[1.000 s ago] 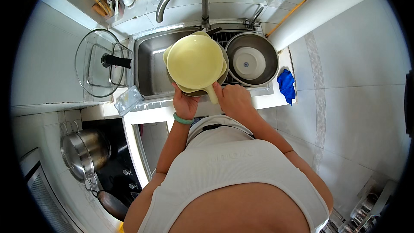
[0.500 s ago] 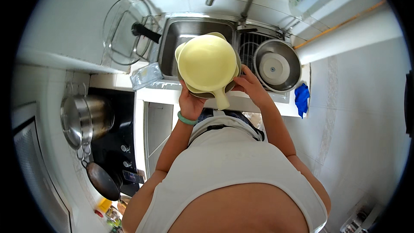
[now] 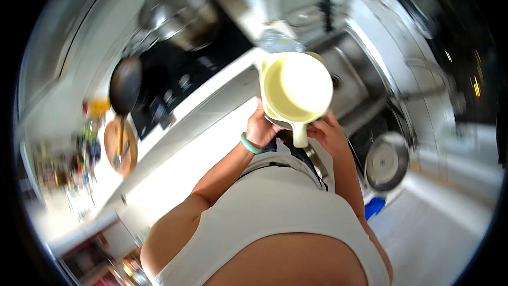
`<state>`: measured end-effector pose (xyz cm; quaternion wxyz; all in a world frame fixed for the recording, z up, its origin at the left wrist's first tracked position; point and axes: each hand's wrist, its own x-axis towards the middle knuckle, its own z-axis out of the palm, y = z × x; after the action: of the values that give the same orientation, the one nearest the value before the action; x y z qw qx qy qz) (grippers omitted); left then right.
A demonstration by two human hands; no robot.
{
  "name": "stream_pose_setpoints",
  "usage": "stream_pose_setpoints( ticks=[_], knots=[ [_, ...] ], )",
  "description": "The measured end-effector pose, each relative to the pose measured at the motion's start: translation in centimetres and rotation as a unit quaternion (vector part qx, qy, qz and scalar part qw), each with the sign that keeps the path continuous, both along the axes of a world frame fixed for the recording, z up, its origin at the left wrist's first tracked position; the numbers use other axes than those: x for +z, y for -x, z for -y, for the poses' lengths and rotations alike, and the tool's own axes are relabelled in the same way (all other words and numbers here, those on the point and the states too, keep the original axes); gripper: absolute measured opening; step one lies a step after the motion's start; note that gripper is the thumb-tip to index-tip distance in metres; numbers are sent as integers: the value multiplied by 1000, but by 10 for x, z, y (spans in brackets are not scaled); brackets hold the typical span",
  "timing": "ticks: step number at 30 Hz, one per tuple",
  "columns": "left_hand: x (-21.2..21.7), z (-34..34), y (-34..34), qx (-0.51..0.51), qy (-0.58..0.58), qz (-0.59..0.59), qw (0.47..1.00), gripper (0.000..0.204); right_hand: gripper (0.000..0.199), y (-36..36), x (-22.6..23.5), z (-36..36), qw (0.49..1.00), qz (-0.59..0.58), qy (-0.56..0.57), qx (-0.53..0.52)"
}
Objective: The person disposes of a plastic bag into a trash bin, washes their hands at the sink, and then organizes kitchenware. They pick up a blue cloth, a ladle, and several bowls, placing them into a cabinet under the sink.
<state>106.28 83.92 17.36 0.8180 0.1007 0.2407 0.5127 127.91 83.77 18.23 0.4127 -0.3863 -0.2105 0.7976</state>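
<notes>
Both my hands hold a stack of pale yellow bowls [image 3: 296,87] in front of my body. The top one has a stubby handle pointing toward me. A darker rim shows under the stack near my left hand. My left hand [image 3: 261,130], with a green bangle at the wrist, grips the near left side from below. On the near right side, my right hand [image 3: 327,133] has its fingers closed at the bowls' edge, partly tucked beneath. The insides look bare, though glare washes out the top bowl.
Beyond the bowls to the right is the steel sink [image 3: 352,74]; a round metal basin [image 3: 390,172] and blue cloth [image 3: 374,208] lie farther right. To the left, a black cooktop [image 3: 174,69] carries a steel pot [image 3: 182,16], with a frying pan [image 3: 123,87] and wooden board [image 3: 112,145] nearby.
My body has turned left, so the sink has swung to the right of the view and the cooktop and left counter have come in. The bowls stay in both hands, now away from the sink.
</notes>
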Motion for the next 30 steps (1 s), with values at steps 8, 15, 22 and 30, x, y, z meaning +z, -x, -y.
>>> stream_pose_setpoints(
  ticks=[8, 15, 22, 30],
  knots=[
    [12, 91, 71, 249, 57, -94, 962, 56, 45, 97, -1, -2, 980, -19, -31, 195],
    [28, 176, 156, 400, -24, -134, 906, 71, 43, 217, 20, 24, 939, -61, -21, 338],
    [27, 269, 286, 550, 9, -196, 812, 80, 49, 376, 29, 85, 894, -65, -26, 443],
    [-44, 401, 514, 683, 172, -269, 657, 64, 53, 560, 21, 169, 852, -102, 44, 512]
  ],
)
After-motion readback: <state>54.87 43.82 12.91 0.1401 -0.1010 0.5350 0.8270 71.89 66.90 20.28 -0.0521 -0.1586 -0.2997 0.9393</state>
